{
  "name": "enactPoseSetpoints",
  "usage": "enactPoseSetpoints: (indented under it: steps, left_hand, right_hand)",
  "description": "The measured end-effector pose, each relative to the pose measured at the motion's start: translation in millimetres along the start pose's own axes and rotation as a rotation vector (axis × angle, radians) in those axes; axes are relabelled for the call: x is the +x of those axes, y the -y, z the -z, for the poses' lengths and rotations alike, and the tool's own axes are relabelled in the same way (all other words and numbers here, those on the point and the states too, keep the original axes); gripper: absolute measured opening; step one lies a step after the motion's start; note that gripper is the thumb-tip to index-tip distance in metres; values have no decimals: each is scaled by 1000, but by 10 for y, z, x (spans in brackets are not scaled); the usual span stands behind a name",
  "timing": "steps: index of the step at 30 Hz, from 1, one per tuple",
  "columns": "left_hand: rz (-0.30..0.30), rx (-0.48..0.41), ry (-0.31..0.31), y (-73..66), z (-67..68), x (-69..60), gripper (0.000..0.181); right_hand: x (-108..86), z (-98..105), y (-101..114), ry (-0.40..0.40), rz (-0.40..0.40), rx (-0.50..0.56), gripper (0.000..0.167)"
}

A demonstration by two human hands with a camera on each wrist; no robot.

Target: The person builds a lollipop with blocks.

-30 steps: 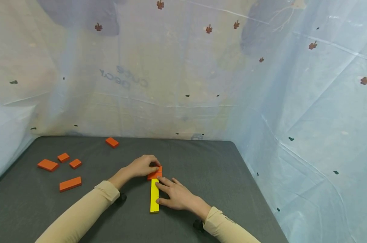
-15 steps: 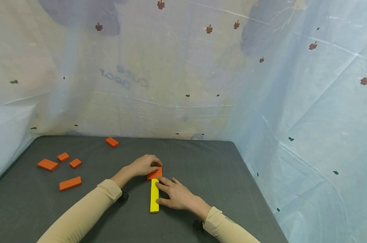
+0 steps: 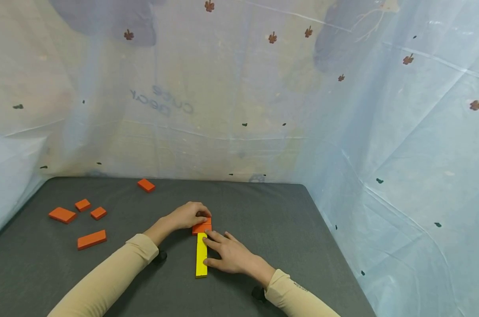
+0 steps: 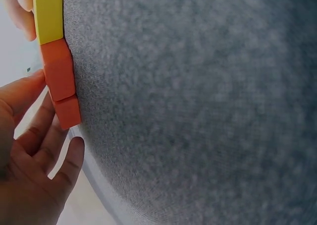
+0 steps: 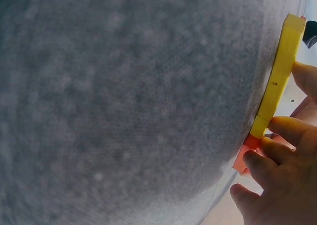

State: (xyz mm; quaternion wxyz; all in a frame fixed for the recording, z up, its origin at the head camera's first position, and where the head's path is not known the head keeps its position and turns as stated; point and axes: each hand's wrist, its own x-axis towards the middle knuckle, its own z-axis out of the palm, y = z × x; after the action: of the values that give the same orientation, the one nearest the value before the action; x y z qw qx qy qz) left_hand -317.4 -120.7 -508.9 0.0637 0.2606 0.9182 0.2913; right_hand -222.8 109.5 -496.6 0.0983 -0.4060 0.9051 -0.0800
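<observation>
Orange blocks (image 3: 201,229) sit pinched by the left hand (image 3: 186,216); the right hand (image 3: 232,256), fingers spread, touches adjoining yellow blocks (image 3: 201,260).

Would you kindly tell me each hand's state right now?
Left hand: closed, pinching the orange blocks that adjoin the yellow blocks.
Right hand: open, touching the yellow blocks.

Plastic sheet (image 3: 231,75): carries faint, bluish-grey lettering (image 3: 161,100) on the part that hangs behind the bench (image 3: 263,211).
Sheet's words: "cute bear", mirror-reversed, in two slanting rows.
Upper row: "cute", running backwards from right to left.
Lower row: "bear", likewise reversed, set further left.
Right sleeve (image 3: 296,297): a short row of dark marks (image 3: 300,286) near the cuff, seemingly lettering, but too small to read.
</observation>
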Motion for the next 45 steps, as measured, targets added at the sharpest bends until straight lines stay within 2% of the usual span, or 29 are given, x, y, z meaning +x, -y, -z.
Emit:
enactPoseSetpoints:
  steps: [12,17,22,28,36,41,45]
  left_hand:
    - [-10,-5,-5,32,-22,15,17]
    - [-31,-11,-36,101,1,3,19]
    - [-26,-22,-127,187,125,-62,25]
    - [-19,27,-270,374,320,-161,30]
    - [75,71,-427,680,608,-311,37]
    - [141,92,-513,885,731,-399,40]
    - [197,101,-573,997,807,-454,42]
  right_hand:
    - [4,-12,-18,2,-2,1,69]
    - [4,-13,-22,-4,0,-4,69]
    - [0,-10,-24,-10,1,-18,68]
    - [-1,-10,-28,-10,1,-16,68]
    - [2,-7,-21,-10,2,-3,68]
    - [-1,-12,-23,-4,8,5,68]
    - [-1,-17,-27,-2,8,11,68]
